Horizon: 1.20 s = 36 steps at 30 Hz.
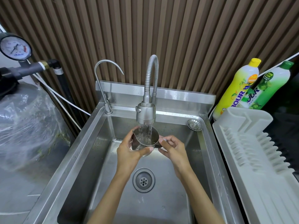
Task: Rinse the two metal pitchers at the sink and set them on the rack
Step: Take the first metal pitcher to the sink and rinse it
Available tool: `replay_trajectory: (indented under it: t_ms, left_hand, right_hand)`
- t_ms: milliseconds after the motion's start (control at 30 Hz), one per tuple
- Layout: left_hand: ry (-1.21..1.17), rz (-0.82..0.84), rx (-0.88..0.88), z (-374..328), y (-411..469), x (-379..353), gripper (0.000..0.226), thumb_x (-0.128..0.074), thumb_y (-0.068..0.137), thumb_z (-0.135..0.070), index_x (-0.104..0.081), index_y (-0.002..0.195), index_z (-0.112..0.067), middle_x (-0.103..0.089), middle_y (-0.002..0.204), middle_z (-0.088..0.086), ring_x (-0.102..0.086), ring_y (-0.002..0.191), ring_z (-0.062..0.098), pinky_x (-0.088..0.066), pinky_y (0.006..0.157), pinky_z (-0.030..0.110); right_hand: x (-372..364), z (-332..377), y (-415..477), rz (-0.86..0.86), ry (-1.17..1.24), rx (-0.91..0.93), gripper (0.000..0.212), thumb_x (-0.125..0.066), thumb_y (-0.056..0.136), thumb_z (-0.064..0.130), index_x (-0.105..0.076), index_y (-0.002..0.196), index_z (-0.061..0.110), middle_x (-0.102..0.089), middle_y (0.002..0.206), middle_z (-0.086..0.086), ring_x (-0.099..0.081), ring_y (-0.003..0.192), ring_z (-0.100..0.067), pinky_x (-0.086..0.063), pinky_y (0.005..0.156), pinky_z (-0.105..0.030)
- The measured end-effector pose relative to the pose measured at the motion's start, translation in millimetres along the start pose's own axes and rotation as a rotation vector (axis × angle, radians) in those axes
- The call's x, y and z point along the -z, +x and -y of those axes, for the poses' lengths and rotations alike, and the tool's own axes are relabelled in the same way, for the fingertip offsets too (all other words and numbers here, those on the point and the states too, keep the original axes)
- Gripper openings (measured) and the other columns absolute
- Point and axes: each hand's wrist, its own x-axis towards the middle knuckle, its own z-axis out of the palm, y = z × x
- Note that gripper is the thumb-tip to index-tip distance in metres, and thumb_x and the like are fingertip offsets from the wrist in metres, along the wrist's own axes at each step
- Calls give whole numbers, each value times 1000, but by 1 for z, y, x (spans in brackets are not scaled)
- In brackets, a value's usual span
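Steel pitcher (144, 139) under running faucet (146, 114), left hand (129, 150) grip around body, right hand (171, 147) grip pinching handle.

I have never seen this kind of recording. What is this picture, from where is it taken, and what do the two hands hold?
There is no machine: a person wears one camera on the head, looking down at a stainless steel sink. The left hand grips the body of a small shiny metal pitcher; the right hand holds it at the other side. Water from the flexible metal tap runs into it. At the right lies a white plastic drying rack, with yellow and green soap bottles behind. Only one pitcher is visible.
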Motion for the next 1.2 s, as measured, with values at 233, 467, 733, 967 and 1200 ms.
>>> replay_trajectory:
  t_ms: [233, 467, 733, 967, 1200]
  left_hand:
    - [69, -55, 47, 3, -2, 3, 69, -89, 48, -19, -63, 110, -36, -70, 103, -9, -61, 101, 4, -46, 78, 13]
    - [124, -41, 96, 3, -4, 3, 47, -88, 51, -31, -63, 87, -51, -69, 82, -28, -58, 77, -23, -46, 65, 2]
    - [-23, 13, 123, 12, -3, -2, 49, -87, 54, -14, -67, 91, -39, -71, 80, -28, -62, 78, -19, -46, 64, 0]
    - [-112, 20, 69, 13, 2, -4, 63, -82, 53, 9, -63, 97, -33, -73, 80, -24, -65, 81, -13, -46, 68, 1]
    - [-69, 22, -10, 3, 7, 4, 70, -83, 49, 8, -65, 99, -38, -74, 89, -20, -66, 86, -7, -47, 73, 5]
  right_hand:
    - [-1, 2, -1, -57, -101, -12, 12, -64, 84, 17, -62, 80, 6, -64, 87, -15, -61, 87, -21, -56, 84, -39]
    - [4, 6, 0, -109, -229, 31, 14, -68, 81, 22, -65, 77, 9, -70, 80, -12, -66, 81, -20, -58, 71, -35]
    - [6, 10, 2, -162, -344, 83, 18, -70, 79, 21, -66, 78, 3, -73, 82, -18, -65, 74, -22, -58, 67, -36]
    - [4, 5, 3, -107, -253, 65, 18, -67, 82, 22, -64, 76, 5, -69, 79, -13, -59, 73, -20, -53, 85, -47]
    - [-1, 3, 2, 15, -107, -5, 18, -65, 83, 24, -63, 80, 6, -63, 85, -14, -59, 86, -18, -52, 92, -38]
